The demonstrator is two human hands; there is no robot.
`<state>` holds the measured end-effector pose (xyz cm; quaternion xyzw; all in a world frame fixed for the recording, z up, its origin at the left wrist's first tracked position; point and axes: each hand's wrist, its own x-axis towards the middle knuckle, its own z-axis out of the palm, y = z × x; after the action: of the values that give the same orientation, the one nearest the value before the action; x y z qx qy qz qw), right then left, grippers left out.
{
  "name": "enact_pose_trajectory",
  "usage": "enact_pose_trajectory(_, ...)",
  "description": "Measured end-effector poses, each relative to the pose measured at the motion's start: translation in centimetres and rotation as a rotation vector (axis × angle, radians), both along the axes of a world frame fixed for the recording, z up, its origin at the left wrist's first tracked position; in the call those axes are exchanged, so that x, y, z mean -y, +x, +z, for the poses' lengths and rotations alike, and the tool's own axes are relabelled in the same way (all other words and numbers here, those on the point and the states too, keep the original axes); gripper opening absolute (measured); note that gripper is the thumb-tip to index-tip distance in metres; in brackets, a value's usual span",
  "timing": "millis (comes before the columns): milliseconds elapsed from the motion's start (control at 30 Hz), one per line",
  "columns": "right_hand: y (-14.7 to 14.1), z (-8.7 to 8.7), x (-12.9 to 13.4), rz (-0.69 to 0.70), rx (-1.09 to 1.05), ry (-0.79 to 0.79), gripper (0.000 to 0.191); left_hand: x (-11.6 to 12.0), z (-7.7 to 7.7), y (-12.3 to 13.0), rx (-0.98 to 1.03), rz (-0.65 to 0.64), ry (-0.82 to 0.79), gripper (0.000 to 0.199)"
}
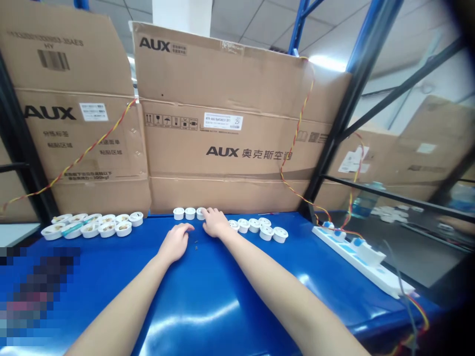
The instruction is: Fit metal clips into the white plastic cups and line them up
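My right hand [214, 222] reaches to the back of the blue table, its fingers closed on a small white cup [200, 213] at the end of a short row. Two more white cups [178, 213] stand just left of it. My left hand [178, 242] rests lower and to the left, fingers curled and the index finger pointing right; whether it holds anything is hidden. Between the hands lie tiny dark pieces [196, 247]. Right of my right hand stand several lidded white cups [266, 232], partly behind my wrist.
At the back left, several open white cups [107, 229] hold small parts, with a teal tool [74, 227] across them. A white power strip [363, 257] lies on the right edge. Cardboard [222, 148] walls the back; twisted red-yellow wires [297, 133] hang there.
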<state>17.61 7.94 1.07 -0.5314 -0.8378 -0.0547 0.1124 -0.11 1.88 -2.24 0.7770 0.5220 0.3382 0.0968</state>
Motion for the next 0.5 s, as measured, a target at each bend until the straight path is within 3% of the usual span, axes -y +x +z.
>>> enact_pose_trajectory(67, 0.8, -0.2, 0.7, 0.052, -0.042, 0.01, 0.048, 0.0, 0.0, 0.1, -0.001, 0.019, 0.008, 0.037)
enact_pose_trajectory(200, 2.6, -0.8, 2.9, 0.344, -0.256, -0.078, 0.062, 0.0, -0.1, 0.2, -0.015, 0.038, 0.036, 0.051)
enact_pose_trajectory(267, 3.0, -1.2, 3.7, 0.427, -0.382, -0.105, 0.067, 0.0, -0.1, 0.2, -0.025, 0.037, 0.042, 0.057)
enact_pose_trajectory(500, 1.7, -1.6, 4.4, 0.483, -0.35, -0.092, 0.015, 0.1, 0.0, 0.2, -0.024, 0.048, 0.036, 0.062)
